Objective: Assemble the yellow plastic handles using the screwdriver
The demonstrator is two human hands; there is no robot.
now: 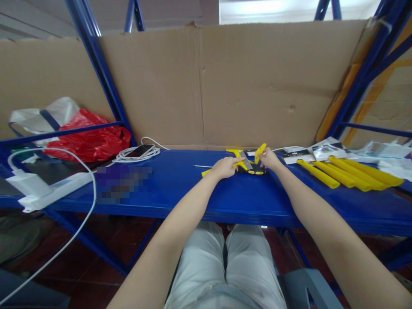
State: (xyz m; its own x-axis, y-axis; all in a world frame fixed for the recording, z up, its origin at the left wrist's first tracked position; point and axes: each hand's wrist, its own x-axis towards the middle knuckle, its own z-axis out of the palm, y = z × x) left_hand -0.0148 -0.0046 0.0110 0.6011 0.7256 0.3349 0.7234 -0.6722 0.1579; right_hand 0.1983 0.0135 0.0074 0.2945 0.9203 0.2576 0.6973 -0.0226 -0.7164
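My left hand [225, 168] is closed at the near end of a yellow tool with a silver metal plate [246, 161], its fingertips on the yellow part. My right hand [269, 158] pinches an upright yellow piece [259, 153], close to the right side of that tool. Just below both, on the blue shelf, lies a black-and-yellow object [256, 170]; its kind does not show clearly. A thin metal shaft [202, 166] and a yellow end [206, 172] show left of my left hand, partly hidden by it.
Several long yellow sleeve-like pieces [350, 173] lie to the right, near packaged items [330, 149]. On the left are a phone [140, 150], a coiled white cable [124, 157], a red plastic bag [93, 135] and a white power strip [64, 189]. Cardboard [257, 86] walls the back.
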